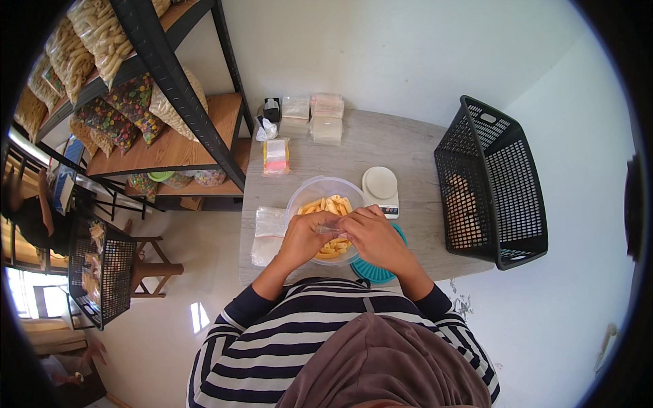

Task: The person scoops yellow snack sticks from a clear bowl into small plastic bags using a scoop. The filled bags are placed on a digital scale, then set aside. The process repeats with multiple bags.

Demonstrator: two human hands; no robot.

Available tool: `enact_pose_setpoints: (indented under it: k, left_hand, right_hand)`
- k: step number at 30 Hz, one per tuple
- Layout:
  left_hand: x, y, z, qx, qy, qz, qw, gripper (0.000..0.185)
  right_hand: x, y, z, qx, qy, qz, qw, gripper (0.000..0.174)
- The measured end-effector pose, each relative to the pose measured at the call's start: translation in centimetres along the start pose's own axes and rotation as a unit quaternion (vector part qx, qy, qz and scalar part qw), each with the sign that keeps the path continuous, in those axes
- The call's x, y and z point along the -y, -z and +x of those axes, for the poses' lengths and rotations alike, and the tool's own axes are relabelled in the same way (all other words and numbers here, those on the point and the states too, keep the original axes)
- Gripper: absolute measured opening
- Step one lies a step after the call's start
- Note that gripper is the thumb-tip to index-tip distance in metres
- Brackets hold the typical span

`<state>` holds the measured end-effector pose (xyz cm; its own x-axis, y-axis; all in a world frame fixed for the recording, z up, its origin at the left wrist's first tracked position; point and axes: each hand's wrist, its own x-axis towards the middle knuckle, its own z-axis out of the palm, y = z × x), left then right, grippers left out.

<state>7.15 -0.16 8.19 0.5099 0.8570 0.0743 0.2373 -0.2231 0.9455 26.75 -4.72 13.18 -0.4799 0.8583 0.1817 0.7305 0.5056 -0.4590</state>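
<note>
A round translucent plastic tub [301, 196] holds yellow tube-shaped snacks [332, 204] on the grey wood-grain table. Over the tub, my left hand [307, 235] and my right hand [368, 232] meet, both pinching a small clear plastic bag [330, 228] between their fingertips. Whether the bag has anything in it cannot be told. A white kitchen scale [380, 184] stands just beyond my right hand. The turquoise ribbed lid [375, 269] lies partly beneath my right forearm. Flat clear bags [268, 239] lie in a stack left of the tub.
A black plastic crate [490, 183] with packed snacks stands at the table's right. More bag packs [326, 120] and a small black box [271, 109] are at the back left. Shelving [219, 120] with filled bags, another crate [102, 275] and other people are on the left.
</note>
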Motion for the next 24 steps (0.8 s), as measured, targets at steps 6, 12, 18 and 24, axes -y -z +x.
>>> enact_pose_setpoints:
  k: [6, 12, 18, 24]
  left_hand:
    - [1.1, 3.2, 0.7, 0.204, 0.031, -0.176, 0.962, 0.092]
    - [1.3, 3.7, 0.5, 0.282, -0.041, -0.142, 0.948, 0.095]
    - [2.8, 4.9, -0.8, 0.145, -0.004, -0.155, 0.977, 0.077]
    - [3.8, 7.4, -2.6, -0.043, -0.006, -0.187, 0.981, 0.075]
  right_hand:
    - [0.6, 1.7, -0.3, 0.057, 0.042, 0.007, 0.998, 0.016]
    - [1.8, 1.9, 0.2, 0.090, 0.118, 0.055, 0.987, 0.020]
    - [-2.5, 0.2, 1.8, -0.060, -0.029, 0.168, 0.984, 0.017]
    - [-8.1, -8.2, 0.4, 0.032, -0.079, -0.165, 0.983, 0.011]
